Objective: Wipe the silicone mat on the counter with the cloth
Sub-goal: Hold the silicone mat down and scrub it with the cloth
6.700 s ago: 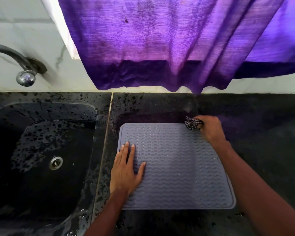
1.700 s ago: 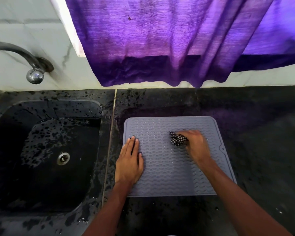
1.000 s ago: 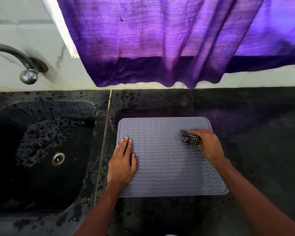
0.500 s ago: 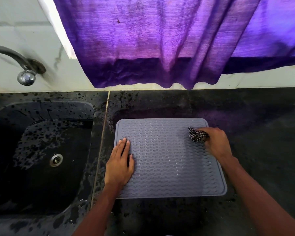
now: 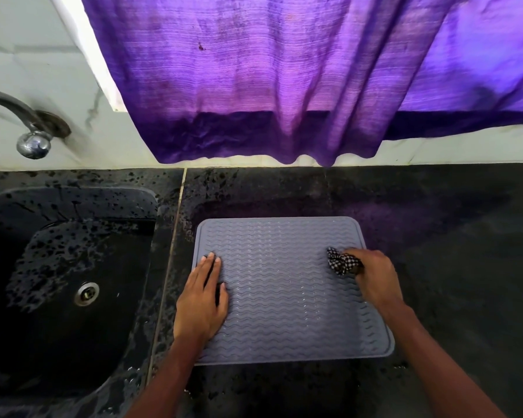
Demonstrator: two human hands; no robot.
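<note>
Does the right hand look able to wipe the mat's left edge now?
Probably not fully: the left hand lies flat on that edge, covering it. The rest of the mat is open to the right hand and cloth.

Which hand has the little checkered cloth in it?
The right hand grips the bunched cloth near the right edge of the mat. The left hand holds nothing; it rests flat near the left edge.
</note>
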